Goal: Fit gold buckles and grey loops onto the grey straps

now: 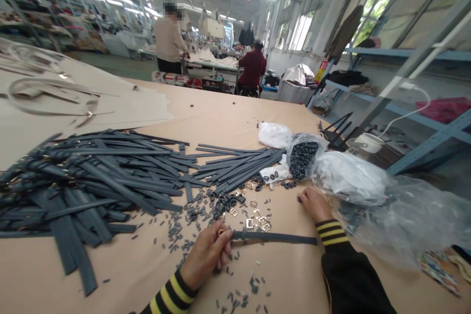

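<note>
1. My left hand [206, 252] grips a dark strap [274, 237] by its near end, a glint of gold metal showing at the fingertips; the strap runs rightward above the table [147, 270], toward my right wrist.
2. My right hand [314, 204] bunches its fingers narrowly at a small dark piece [300, 198]; whether they grip it, I cannot tell.
3. Between my hands and slightly beyond, gold buckles [250, 224] lie scattered.
4. Left of my left hand spreads a heap of dark straps [121, 167], with tiny dark bits [176, 230] strewn nearer.
5. Just beyond my right hand stands a clear bag of black loops [303, 157].
</note>
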The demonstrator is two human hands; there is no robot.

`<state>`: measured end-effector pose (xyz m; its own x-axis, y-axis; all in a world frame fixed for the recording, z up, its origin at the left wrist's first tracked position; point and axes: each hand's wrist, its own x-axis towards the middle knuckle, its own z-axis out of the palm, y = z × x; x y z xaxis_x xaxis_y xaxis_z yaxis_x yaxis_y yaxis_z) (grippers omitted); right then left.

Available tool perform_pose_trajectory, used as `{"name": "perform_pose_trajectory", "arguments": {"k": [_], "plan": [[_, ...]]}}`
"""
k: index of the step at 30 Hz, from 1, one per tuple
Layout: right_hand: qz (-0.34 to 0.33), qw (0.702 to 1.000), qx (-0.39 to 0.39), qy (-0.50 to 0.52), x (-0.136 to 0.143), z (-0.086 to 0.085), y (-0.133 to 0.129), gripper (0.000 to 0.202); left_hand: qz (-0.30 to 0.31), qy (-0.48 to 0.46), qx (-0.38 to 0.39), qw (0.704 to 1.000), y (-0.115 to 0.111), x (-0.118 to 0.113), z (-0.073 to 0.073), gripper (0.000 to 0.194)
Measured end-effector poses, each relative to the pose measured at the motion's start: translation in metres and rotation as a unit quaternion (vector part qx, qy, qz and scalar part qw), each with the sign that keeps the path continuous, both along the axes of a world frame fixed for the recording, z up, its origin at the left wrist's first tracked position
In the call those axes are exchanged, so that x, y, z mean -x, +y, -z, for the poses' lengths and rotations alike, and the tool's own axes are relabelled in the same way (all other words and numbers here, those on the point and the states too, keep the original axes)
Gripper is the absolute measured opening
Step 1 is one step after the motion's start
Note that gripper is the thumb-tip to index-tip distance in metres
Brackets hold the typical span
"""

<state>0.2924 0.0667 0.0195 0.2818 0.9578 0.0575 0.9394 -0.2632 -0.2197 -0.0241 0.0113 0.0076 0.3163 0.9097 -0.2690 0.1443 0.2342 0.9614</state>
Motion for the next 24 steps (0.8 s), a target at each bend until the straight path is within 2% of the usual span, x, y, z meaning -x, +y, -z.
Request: {"name": "perform_pose_trajectory", "arguments": {"k": [5,10,12,14,17,20,22,24], "plan": [[-0.078,0.996,0.017,0.030,0.032,0.010,0.002,0.011,-0.020,-0.034,0.007,0.999,-0.001,0.000,0.009,0.021],[-0.149,0.986,0.034,0.072,0.053,0.003,-0.003,0.009,-0.033,-0.052,0.010,0.998,-0.001,-0.001,0.008,0.020],[-0.177,0.975,0.039,0.131,0.069,-0.002,-0.008,0.014,-0.041,-0.058,0.013,0.997,-0.001,-0.001,0.007,0.020],[-0.206,0.944,0.050,0.254,0.091,-0.009,-0.016,0.017,-0.047,-0.066,0.015,0.997,-0.001,-0.001,0.008,0.021],[-0.248,0.848,0.106,0.456,0.128,-0.020,-0.027,0.022,-0.055,-0.083,0.014,0.995,0.001,-0.001,0.010,0.023],[-0.258,0.765,0.158,0.568,0.151,-0.024,-0.034,0.026,-0.064,-0.103,0.020,0.992,0.002,0.000,0.012,0.024],[-0.247,0.735,0.174,0.607,0.157,-0.022,-0.035,0.026,-0.069,-0.111,0.023,0.991,0.002,0.000,0.012,0.024],[-0.231,0.720,0.174,0.630,0.155,-0.017,-0.034,0.027,-0.074,-0.112,0.023,0.991,0.002,0.000,0.011,0.024]]}}
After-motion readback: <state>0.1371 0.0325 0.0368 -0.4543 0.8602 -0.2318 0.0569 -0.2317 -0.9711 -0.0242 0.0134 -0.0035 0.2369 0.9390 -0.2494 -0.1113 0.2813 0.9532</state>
